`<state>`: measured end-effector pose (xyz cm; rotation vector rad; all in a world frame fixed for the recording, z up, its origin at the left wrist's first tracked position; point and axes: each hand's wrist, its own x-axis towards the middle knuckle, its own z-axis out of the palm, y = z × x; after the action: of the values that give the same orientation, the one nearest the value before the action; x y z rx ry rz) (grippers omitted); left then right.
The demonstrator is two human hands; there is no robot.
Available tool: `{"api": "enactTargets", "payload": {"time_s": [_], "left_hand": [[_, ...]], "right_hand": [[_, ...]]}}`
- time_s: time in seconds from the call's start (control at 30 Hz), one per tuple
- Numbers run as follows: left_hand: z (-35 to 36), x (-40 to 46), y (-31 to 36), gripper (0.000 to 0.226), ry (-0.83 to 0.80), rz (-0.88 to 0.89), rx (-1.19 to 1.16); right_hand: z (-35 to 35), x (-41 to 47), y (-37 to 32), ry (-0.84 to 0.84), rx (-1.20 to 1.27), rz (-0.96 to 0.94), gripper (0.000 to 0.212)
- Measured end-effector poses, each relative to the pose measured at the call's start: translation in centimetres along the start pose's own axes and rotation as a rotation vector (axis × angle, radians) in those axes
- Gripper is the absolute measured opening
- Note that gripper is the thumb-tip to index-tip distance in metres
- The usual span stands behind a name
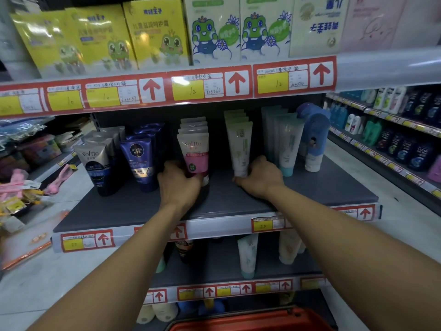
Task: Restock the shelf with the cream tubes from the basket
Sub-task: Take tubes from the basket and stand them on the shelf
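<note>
Rows of cream tubes stand cap-down on the dark grey shelf (214, 201). My left hand (179, 180) grips the base of the front pink-and-white Softto tube (194, 151), with more of the same behind it. My right hand (260, 177) grips the cap end of the front white-and-green tube (239, 146), which heads its own row. Only the rim of the red basket (250, 321) shows at the bottom edge; its contents are hidden.
Left of my hands stand blue Nivea Men tubes (139, 161) and grey Softto tubes (95, 163). Pale teal tubes (287, 144) and a blue bottle (313, 139) stand to the right. Yellow and white boxes (157, 34) fill the shelf above. Another aisle shelf (393, 139) runs at right.
</note>
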<state>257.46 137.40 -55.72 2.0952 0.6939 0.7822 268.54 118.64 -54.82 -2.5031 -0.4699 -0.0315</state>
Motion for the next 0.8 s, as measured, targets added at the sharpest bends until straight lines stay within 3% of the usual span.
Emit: {"api": "enactTargets", "payload": {"time_s": [0.1, 0.2, 0.37, 0.57, 0.8], "left_hand": [[-0.4, -0.5, 0.0, 0.056, 0.122, 0.050, -0.018], [-0.8, -1.8, 0.7, 0.048, 0.196, 0.110, 0.016], [0.0, -4.6, 2.1, 0.024, 0.098, 0.232, 0.156], [1.8, -7.7, 4.7, 0.026, -0.062, 0.362, 0.125], [4.8, -9.9, 8.4, 0.024, -0.201, 0.412, 0.084]], "right_hand": [[-0.7, 0.0, 0.2, -0.082, -0.037, -0.036, 0.094], [-1.1, -0.4, 0.8, -0.106, -0.004, -0.086, 0.085], [-2.3, -1.9, 1.3, -0.093, 0.046, -0.161, 0.059], [-3.3, -4.9, 2.4, 0.017, 0.125, -0.289, 0.028], [-6.0, -7.9, 5.2, 0.184, 0.191, -0.276, 0.030]]}}
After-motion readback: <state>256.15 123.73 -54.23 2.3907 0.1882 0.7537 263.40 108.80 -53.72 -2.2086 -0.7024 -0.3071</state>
